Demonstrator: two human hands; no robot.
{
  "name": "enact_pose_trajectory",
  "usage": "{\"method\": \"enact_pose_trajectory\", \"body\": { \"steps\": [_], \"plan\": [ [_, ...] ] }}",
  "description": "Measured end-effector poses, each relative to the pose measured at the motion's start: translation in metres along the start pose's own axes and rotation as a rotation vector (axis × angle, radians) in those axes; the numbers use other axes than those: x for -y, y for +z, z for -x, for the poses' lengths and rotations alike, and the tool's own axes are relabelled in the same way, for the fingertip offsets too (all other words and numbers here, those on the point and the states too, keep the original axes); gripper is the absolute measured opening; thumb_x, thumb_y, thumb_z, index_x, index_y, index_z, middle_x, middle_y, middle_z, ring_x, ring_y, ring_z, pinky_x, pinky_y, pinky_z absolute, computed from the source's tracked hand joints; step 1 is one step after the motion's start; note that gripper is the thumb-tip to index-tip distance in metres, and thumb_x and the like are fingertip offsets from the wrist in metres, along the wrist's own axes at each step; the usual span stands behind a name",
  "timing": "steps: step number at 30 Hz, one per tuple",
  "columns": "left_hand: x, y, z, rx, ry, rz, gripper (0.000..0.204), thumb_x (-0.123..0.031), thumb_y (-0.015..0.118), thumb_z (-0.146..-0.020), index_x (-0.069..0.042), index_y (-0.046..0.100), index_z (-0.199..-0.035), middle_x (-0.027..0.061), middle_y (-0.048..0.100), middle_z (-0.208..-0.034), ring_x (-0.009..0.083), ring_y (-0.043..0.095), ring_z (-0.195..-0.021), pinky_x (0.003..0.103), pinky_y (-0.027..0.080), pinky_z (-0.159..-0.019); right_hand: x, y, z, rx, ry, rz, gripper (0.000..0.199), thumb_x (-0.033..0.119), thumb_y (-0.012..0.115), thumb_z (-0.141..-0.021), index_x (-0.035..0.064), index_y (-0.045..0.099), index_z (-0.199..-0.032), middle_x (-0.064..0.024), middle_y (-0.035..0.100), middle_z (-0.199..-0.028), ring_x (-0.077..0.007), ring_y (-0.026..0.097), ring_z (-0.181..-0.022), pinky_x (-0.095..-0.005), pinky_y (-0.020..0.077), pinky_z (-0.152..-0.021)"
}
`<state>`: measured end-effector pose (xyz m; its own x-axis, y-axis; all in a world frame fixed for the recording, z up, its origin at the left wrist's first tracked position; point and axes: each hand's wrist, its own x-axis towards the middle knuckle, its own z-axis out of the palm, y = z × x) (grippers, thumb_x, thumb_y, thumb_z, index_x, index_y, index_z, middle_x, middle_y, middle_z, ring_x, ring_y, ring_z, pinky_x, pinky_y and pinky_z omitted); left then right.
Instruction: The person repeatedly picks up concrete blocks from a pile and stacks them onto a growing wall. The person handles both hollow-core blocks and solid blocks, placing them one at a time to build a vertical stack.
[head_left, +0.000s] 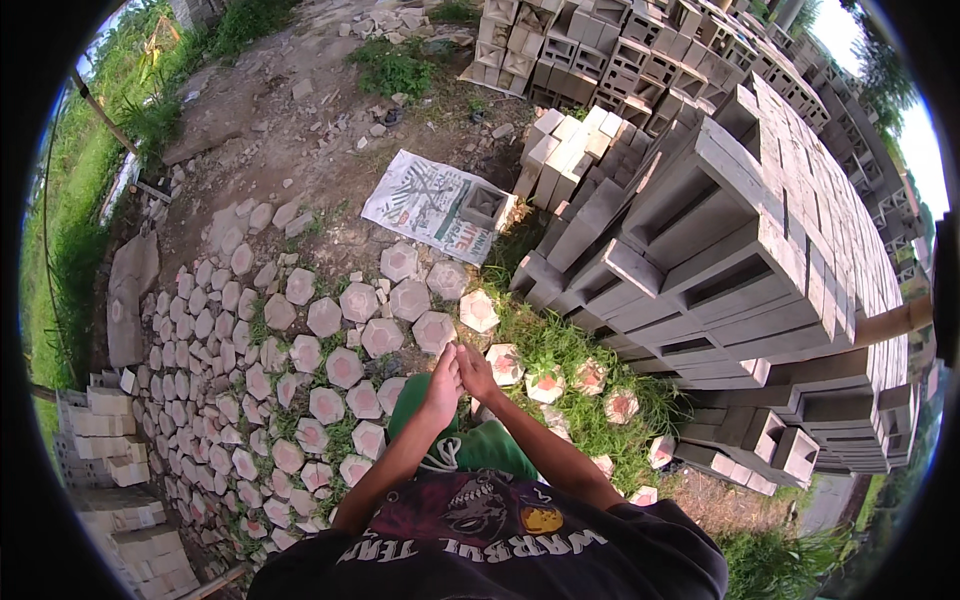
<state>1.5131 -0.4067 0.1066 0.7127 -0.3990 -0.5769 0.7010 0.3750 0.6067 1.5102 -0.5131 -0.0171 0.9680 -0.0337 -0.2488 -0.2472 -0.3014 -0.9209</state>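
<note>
My left hand (pixel 443 384) and my right hand (pixel 475 372) meet palm to palm in front of my body, above my green shorts (pixel 487 447). Their fingers look straight and flat against each other, pointing away from me. No object shows in either hand, though the space between the palms is hidden. Beyond the fingertips lie hexagonal paving blocks (pixel 434 332) with reddish tops. A white printed sack (pixel 425 203) is spread on the ground farther off, and a grey hollow block (pixel 485 207) rests on its right end.
Tall stacks of grey hollow concrete blocks (pixel 712 235) rise on the right. Paler blocks (pixel 565 150) are piled behind the sack. Grass (pixel 545 335) grows between the pavers and stacks. More blocks (pixel 108 425) stand at the left. Bare dirt with rubble (pixel 290 110) stretches beyond.
</note>
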Motion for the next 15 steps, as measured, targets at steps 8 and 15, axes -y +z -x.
{"method": "enact_pose_trajectory", "body": {
  "steps": [8,15],
  "plan": [
    [-0.083,0.034,-0.189,-0.180,-0.038,-0.182,0.069,-0.049,0.053,-0.090,-0.004,0.034,-0.139,0.0164,0.041,-0.139,0.0289,0.039,-0.130,0.044,0.030,-0.106,-0.047,-0.057,-0.154,0.041,0.166,-0.126,0.049,0.032,0.054,-0.089,0.0029,0.052,-0.128,-0.0220,0.058,-0.122,-0.0340,0.056,-0.115,-0.0364,0.0427,-0.097],
    [-0.220,0.102,-0.407,0.050,-0.072,-0.376,0.056,-0.040,0.054,-0.092,-0.002,0.044,-0.132,0.0141,0.055,-0.127,0.0248,0.054,-0.115,0.038,0.042,-0.096,0.021,-0.156,-0.357,-0.076,0.259,-0.026,0.046,0.037,0.048,-0.094,-0.0007,0.056,-0.118,-0.0191,0.065,-0.109,-0.0312,0.060,-0.107,-0.0390,0.0436,-0.091]
  ]
}}
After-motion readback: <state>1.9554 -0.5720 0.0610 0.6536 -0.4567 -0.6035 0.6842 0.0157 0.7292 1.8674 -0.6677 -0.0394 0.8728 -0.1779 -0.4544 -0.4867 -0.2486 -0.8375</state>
